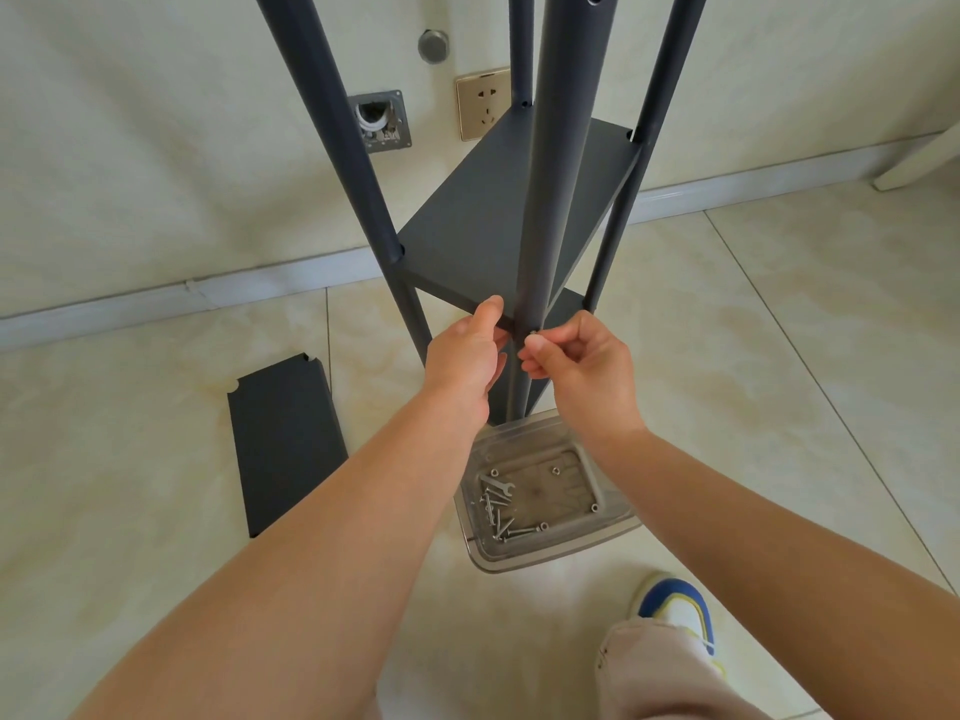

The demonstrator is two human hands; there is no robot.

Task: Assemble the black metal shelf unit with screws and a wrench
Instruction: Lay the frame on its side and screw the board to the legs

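Observation:
The black metal shelf unit stands upright on the floor, with several round posts (558, 163) and a fitted shelf panel (483, 220). My left hand (465, 356) grips the panel's near edge, thumb on top, right beside the nearest post. My right hand (576, 361) pinches a small silver screw (533, 332) against that post at the panel's corner. A clear plastic tray (613, 532) on the floor below my hands holds several screws (501, 517), nuts and a small wrench (496, 484).
A loose black shelf panel (285, 449) lies flat on the tiled floor to the left. The wall behind carries a socket (485, 103) and a pipe opening (379, 119). My shoe (680, 615) and trouser leg are at the bottom right.

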